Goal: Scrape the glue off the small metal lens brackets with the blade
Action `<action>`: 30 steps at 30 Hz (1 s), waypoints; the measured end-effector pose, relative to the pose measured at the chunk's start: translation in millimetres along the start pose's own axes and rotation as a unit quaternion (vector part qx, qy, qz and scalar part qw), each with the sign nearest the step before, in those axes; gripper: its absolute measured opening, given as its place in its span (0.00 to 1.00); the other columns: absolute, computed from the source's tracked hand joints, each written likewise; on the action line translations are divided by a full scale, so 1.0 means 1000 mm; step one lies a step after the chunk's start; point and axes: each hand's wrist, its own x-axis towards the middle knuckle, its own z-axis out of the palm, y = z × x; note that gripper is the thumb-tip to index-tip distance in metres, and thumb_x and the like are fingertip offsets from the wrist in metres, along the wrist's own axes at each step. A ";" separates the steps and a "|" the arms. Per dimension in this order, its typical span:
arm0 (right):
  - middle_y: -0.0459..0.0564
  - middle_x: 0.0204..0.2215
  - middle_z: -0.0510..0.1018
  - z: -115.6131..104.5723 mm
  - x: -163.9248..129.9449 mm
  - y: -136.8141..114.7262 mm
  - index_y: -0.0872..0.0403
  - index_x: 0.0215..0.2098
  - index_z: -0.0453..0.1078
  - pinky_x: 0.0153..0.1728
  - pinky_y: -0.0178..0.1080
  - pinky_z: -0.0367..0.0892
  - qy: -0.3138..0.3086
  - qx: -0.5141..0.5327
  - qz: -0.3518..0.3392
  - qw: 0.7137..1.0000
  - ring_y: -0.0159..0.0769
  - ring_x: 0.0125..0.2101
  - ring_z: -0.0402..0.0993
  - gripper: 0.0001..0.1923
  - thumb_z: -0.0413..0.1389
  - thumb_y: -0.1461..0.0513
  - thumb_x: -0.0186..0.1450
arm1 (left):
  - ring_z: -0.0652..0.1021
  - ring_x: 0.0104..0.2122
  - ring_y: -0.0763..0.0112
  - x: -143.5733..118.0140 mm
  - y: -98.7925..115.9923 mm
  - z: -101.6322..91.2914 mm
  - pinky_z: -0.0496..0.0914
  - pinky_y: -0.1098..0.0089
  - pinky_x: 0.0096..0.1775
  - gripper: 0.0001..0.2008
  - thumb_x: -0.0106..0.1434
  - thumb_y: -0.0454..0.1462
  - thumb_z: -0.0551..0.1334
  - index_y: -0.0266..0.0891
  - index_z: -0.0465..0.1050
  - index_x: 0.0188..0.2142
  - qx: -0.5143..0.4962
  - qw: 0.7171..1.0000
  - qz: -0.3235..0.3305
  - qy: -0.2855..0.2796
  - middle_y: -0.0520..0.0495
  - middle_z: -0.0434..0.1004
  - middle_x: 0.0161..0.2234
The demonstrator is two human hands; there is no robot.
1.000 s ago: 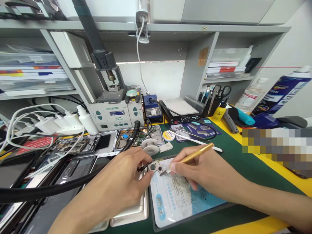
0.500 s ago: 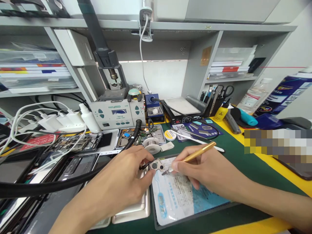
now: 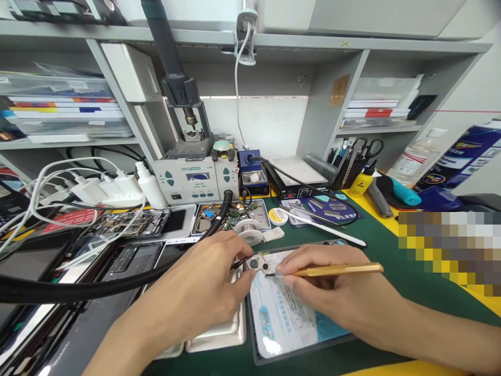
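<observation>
- Green bench mat (image 3: 376, 245) across the near right, shelving and a grey rework station (image 3: 195, 180) at the far side, opened phones (image 3: 129, 224) on the left.
- Blue-and-white work pad (image 3: 289, 318) near centre, just right of a steel tray (image 3: 219, 334); both lying flat, edges side by side.
- Left hand (image 3: 203, 297) near centre-left, fingers pinched narrow on a small camera module (image 3: 258, 263), held at the pad's far left corner, round lens facing up.
- Right hand (image 3: 332, 292) just right of the module, closed in a pen-like grip on a gold tool (image 3: 336, 270).
- Tool's long axis running left to right, nearly level; handle end pointing right, tip pointing left at the module.
- Tip at the module's right edge (image 3: 270, 272); contact or hairline gap not tellable.
- Module thus left of the right hand's grip, straight along the tool's axis; left hand nearer, already on it.
- Solder spool (image 3: 250, 230) and white tweezers (image 3: 324, 227) farther off, well apart from both hands.
</observation>
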 end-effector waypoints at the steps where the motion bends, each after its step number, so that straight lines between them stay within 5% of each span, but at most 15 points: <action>1: 0.48 0.38 0.87 0.000 0.000 0.000 0.49 0.35 0.83 0.31 0.36 0.72 0.000 0.001 -0.008 1.000 0.41 0.37 0.82 0.08 0.61 0.60 0.65 | 0.77 0.46 0.62 0.000 0.000 0.000 0.67 0.63 0.46 0.06 0.70 0.42 0.59 0.48 0.74 0.43 0.000 1.000 0.002 0.001 0.52 0.77 0.44; 30: 0.47 0.37 0.87 -0.001 0.000 0.001 0.49 0.34 0.83 0.36 0.37 0.76 -0.001 0.006 -0.002 1.000 0.41 0.36 0.83 0.07 0.61 0.60 0.65 | 0.77 0.45 0.60 0.001 0.001 0.001 0.68 0.61 0.46 0.08 0.70 0.44 0.59 0.48 0.74 0.45 0.005 1.000 -0.010 -0.006 0.51 0.78 0.44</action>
